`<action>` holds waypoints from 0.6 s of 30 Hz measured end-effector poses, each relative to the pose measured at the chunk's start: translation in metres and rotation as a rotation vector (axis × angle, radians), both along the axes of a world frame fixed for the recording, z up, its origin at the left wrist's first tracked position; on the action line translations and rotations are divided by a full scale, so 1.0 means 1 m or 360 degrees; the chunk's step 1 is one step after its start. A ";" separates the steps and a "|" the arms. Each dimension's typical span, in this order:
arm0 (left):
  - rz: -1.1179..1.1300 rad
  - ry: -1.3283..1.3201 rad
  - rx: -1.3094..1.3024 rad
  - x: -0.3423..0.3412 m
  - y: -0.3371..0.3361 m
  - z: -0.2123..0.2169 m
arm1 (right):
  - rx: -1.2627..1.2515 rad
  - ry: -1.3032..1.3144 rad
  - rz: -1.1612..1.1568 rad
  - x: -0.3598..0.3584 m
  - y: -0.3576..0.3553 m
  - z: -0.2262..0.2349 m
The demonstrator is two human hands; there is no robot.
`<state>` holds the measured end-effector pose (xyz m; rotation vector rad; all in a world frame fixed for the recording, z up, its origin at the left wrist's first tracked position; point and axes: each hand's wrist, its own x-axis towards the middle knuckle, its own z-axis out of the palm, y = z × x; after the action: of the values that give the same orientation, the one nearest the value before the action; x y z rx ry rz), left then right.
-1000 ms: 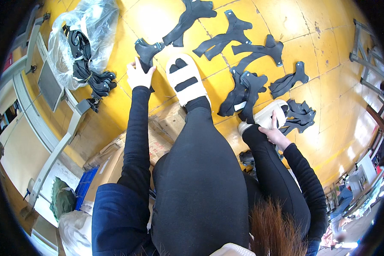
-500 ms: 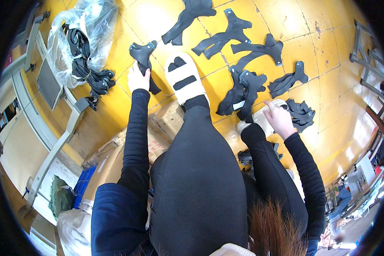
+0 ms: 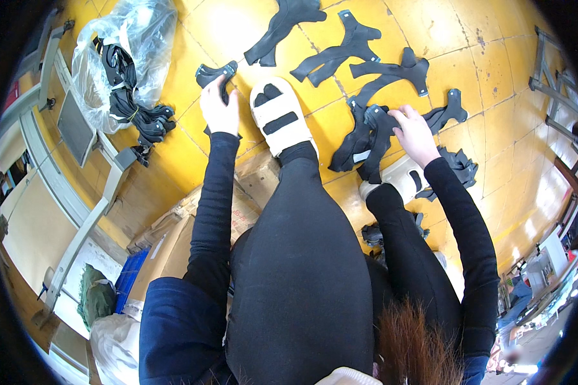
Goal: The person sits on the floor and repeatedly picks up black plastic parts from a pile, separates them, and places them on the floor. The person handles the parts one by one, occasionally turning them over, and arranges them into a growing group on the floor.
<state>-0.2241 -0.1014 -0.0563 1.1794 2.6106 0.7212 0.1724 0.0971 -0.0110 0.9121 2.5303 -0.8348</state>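
My left hand is closed around a small pile of black socks on the floor, left of my forward foot. The hand hides part of that pile. To the right, my right hand has its thumb and fingers apart at the edge of another black sock bundle. This bundle overlaps a second sock bundle with a white label. Beyond them lie more sock bundles, spread out flat in forked shapes. One more sock bundle lies just past my right hand.
A clear plastic bag with tied black socks lies at the far left, beside a grey metal frame. Cardboard boxes stand near my left arm. My white sandals rest on yellow tiles. More dark socks lie at right.
My right hand has moved forward and slightly left, from above my right sandal to the sock bundle's edge. My left hand has shifted slightly right and forward over its pile.
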 end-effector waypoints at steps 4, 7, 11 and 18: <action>-0.0211 -0.0441 0.0258 0.051 0.050 0.024 | 0.0094 0.0232 -0.0004 0.009 -0.009 0.004; -0.0549 -0.1015 0.0128 0.093 0.075 0.036 | 0.0084 0.0293 -0.0077 0.007 -0.013 0.004; -0.1394 -0.0881 0.0094 0.159 0.095 0.023 | 0.0038 0.0257 -0.0037 0.004 -0.005 0.008; -0.1764 -0.1075 -0.0321 0.198 0.093 -0.014 | -0.0791 0.0006 -0.0468 0.001 0.007 0.002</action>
<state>-0.0260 -0.0089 -0.0703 1.6427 1.1677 0.4485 0.1736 0.1042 -0.0086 1.1096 2.0584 -1.4665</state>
